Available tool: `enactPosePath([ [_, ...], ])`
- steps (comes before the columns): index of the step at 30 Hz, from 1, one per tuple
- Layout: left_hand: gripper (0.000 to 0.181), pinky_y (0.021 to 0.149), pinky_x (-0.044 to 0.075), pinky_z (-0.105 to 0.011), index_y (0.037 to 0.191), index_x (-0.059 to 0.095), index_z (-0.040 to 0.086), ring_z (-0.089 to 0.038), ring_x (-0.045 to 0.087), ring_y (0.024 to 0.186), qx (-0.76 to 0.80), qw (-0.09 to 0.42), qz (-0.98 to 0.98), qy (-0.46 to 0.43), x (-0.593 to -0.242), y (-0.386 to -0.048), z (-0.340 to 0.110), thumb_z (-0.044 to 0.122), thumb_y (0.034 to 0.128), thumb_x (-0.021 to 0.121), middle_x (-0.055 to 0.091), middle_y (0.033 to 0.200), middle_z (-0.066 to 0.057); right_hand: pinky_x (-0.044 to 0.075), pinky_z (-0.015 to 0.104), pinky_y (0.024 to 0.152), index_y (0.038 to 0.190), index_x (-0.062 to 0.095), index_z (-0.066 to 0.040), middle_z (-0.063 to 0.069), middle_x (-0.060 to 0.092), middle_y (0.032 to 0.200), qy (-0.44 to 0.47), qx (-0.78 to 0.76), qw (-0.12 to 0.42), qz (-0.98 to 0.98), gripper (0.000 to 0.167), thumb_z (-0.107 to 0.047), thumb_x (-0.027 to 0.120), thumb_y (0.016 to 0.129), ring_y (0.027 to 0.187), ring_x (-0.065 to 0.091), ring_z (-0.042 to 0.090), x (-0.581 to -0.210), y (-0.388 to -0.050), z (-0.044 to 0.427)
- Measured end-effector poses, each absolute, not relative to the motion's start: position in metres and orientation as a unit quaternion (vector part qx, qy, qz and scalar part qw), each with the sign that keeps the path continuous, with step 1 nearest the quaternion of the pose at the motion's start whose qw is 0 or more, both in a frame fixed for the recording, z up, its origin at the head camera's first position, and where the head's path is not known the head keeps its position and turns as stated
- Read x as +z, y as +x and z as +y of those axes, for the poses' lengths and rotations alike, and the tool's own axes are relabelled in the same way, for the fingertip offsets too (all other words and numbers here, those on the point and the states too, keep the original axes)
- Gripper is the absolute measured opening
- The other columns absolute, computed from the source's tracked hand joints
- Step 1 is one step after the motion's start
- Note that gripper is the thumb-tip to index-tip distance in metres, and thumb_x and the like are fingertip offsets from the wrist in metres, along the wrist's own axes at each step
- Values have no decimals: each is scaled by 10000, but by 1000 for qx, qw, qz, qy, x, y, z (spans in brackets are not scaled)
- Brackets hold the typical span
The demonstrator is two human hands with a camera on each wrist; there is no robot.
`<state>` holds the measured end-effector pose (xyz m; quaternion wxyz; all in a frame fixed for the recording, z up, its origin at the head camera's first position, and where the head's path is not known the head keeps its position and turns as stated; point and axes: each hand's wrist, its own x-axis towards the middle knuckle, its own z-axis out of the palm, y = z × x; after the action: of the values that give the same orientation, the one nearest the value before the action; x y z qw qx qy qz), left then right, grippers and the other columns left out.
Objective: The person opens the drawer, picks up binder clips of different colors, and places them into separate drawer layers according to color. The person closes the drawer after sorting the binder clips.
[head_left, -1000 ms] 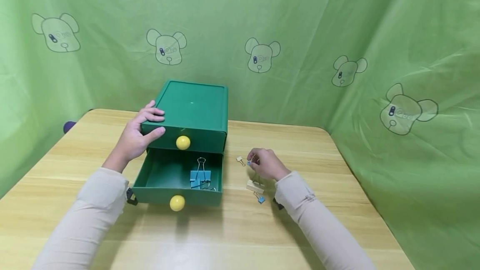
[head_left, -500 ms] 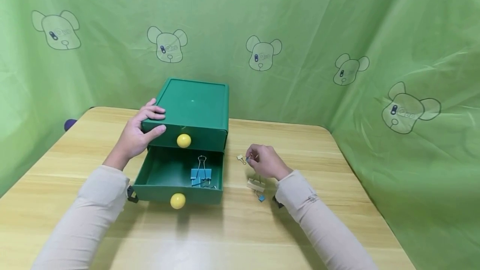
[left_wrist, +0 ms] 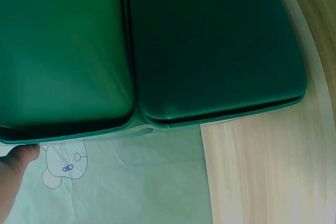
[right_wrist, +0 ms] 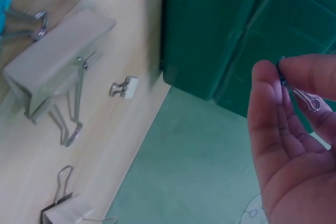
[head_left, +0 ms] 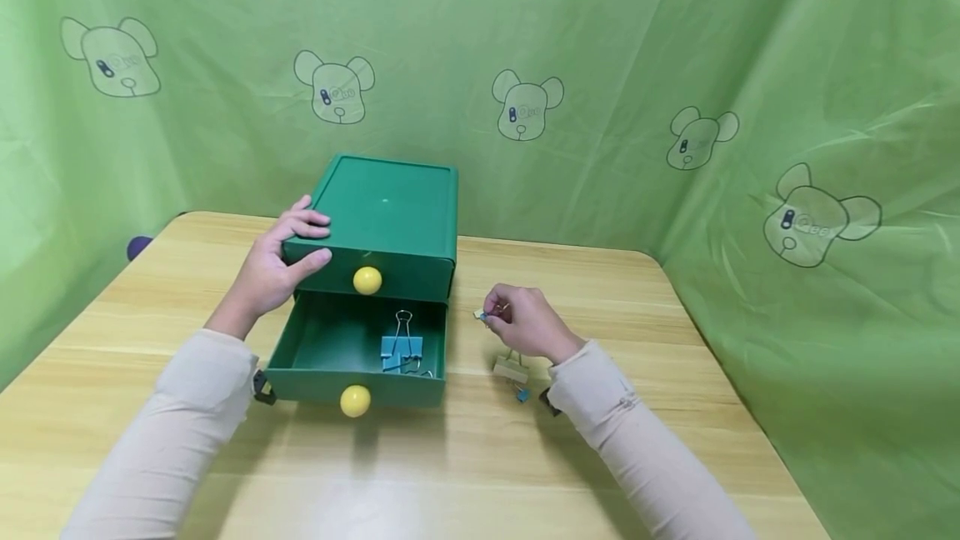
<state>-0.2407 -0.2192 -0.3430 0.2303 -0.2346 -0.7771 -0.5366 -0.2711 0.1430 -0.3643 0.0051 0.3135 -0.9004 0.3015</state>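
Observation:
My left hand [head_left: 273, 265] rests on the near left corner of a green two-drawer box [head_left: 390, 202], fingers over the top and thumb against the front. Its thumb [left_wrist: 23, 156] touches the rim in the left wrist view. Right of the box, my right hand [head_left: 528, 322] pinches a small blue binder clip [head_left: 484, 317] between thumb and forefinger; its wire handles [right_wrist: 310, 100] stick out toward the palm. A small white binder clip [right_wrist: 131, 86] lies behind it. Nearer me are a large white binder clip [head_left: 511, 370] and a small blue one [head_left: 522, 396].
The lower drawer [head_left: 315, 386] stands pulled out with blue binder clips [head_left: 402, 347] inside. The upper drawer [head_left: 408, 277], with a yellow knob [head_left: 367, 280], is closed. Another white clip [right_wrist: 65, 212] lies on the table. A green curtain [head_left: 600, 40] hangs behind the table.
My right hand has lifted slightly and moved a little left with the blue clip, now partly covering the small white clip. My left hand stays on the box.

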Motion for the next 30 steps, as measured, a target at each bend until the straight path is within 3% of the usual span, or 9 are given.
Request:
enactPosePath([
  [17, 223, 1134, 82, -563, 1081, 592, -42, -256, 185, 1452, -541, 230, -774, -235, -342, -241, -219, -21, 870, 660, 519, 1307, -96, 516, 275, 661, 929, 638, -29, -15, 650, 785, 340, 298, 23, -892, 35, -56, 651, 911, 696, 607, 79, -353, -258, 133],
  [24, 217, 1133, 78, -569, 1085, 589, -50, -266, 181, 1453, -537, 231, -776, -236, -343, -240, -219, -12, 880, 649, 506, 1317, -164, 510, 277, 658, 915, 640, -44, -26, 639, 783, 342, 303, 23, -889, 37, -79, 654, 917, 682, 582, 85, -344, -249, 128],
  [30, 218, 1135, 78, -564, 1081, 588, -58, -276, 182, 1452, -539, 232, -774, -237, -343, -241, -219, -19, 876, 654, 510, 1313, -152, 519, 272, 670, 927, 642, -41, -10, 645, 803, 350, 316, 28, -881, 38, -76, 654, 920, 694, 590, 85, -338, -243, 123],
])
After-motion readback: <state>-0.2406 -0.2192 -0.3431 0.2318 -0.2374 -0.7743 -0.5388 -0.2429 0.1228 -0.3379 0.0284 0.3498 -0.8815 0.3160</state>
